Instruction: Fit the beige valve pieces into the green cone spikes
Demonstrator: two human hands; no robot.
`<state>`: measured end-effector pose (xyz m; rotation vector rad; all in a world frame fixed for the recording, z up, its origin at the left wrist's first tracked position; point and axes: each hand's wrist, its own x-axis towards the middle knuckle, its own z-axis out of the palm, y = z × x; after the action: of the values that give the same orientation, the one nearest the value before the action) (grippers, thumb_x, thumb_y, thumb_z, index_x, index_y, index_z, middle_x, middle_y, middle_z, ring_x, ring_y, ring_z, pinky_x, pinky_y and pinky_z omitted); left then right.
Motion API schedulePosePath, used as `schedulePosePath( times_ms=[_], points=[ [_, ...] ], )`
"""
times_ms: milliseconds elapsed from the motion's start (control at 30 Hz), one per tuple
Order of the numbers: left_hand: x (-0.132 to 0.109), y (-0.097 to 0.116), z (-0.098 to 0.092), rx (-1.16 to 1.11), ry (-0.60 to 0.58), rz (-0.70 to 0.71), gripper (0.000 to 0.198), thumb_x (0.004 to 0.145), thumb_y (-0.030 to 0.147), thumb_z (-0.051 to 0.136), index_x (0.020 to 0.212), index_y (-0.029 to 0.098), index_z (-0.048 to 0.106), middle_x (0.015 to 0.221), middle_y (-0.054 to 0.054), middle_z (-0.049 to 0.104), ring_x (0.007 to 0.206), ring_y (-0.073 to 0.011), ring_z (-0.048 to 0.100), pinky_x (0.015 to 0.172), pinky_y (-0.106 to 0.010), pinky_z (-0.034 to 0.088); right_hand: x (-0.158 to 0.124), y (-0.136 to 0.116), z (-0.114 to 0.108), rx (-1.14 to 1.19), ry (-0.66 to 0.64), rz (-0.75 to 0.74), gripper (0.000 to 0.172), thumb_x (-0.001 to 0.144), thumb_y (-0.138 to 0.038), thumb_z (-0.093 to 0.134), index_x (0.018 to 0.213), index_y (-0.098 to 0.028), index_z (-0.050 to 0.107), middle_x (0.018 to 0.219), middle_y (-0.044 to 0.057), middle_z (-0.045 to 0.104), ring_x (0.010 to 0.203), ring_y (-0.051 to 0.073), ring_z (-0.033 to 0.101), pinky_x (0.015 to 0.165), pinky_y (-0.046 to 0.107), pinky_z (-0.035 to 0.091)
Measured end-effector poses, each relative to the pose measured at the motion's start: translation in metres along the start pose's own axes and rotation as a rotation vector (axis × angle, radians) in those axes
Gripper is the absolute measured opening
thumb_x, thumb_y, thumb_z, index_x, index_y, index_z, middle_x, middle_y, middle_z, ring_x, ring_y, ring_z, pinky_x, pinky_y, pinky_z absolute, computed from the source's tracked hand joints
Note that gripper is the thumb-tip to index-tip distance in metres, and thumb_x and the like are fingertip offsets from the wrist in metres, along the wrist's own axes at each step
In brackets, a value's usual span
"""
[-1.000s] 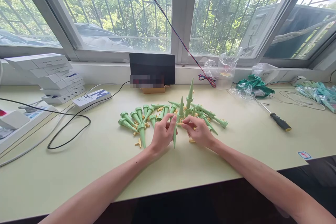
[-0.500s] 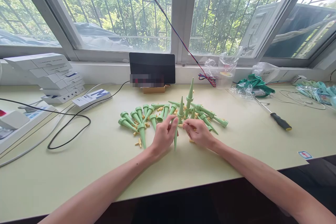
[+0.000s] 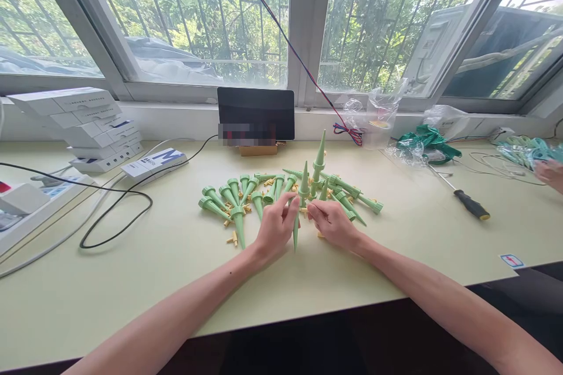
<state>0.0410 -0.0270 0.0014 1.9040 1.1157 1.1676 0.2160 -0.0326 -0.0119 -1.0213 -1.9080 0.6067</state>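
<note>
My left hand (image 3: 277, 225) is closed around a green plastic watering spike (image 3: 295, 237), its tip pointing down above the table. Beside it, my right hand (image 3: 332, 222) is closed in a pinch at a small yellow valve (image 3: 304, 210) near the upper part of that spike; the fingers partly hide it. Just behind the hands, two more green spikes, a tall one (image 3: 319, 158) and a shorter one (image 3: 304, 181), stand tip up. Other green spikes (image 3: 238, 225) lie left of my hands, with loose yellow valves (image 3: 233, 239) among them. More spikes (image 3: 347, 187) lie to the right.
A dark tablet (image 3: 255, 112) stands by the window. White boxes (image 3: 97, 129) and a power strip (image 3: 26, 214) with cables are at left. A screwdriver (image 3: 471, 205) and green plastic wrapping (image 3: 426, 143) lie at right. Another person's hand (image 3: 550, 174) is at the far right edge.
Another person's hand has come into view at the far right edge. My own hands and the held spike stay almost in place.
</note>
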Motion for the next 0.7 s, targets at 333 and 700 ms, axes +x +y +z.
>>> schedulePosePath(
  times_ms=[333,700],
  points=[
    [0.003,0.003,-0.002,-0.169,0.044,-0.114,0.037,0.096,0.054,0.046,0.095,0.02,0.059,0.048,0.004,0.06,0.033,-0.0107,0.048,0.037,-0.02,0.036,0.003,-0.009,-0.002,0.102,0.04,0.053,0.023,0.092,-0.042,0.061,0.096,-0.02,0.057,0.069,-0.004,0.053,0.048,0.009,0.044,0.05,0.026,0.038],
    [0.005,0.004,-0.002,-0.244,0.054,-0.162,0.038,0.094,0.056,0.048,0.094,0.019,0.059,0.041,0.006,0.051,0.033,-0.0121,0.048,0.035,-0.02,0.036,0.003,-0.011,-0.003,0.139,0.092,0.103,0.032,0.083,-0.047,0.071,0.095,-0.021,0.056,0.073,-0.003,0.057,0.046,0.009,0.045,0.048,0.026,0.038]
  ],
)
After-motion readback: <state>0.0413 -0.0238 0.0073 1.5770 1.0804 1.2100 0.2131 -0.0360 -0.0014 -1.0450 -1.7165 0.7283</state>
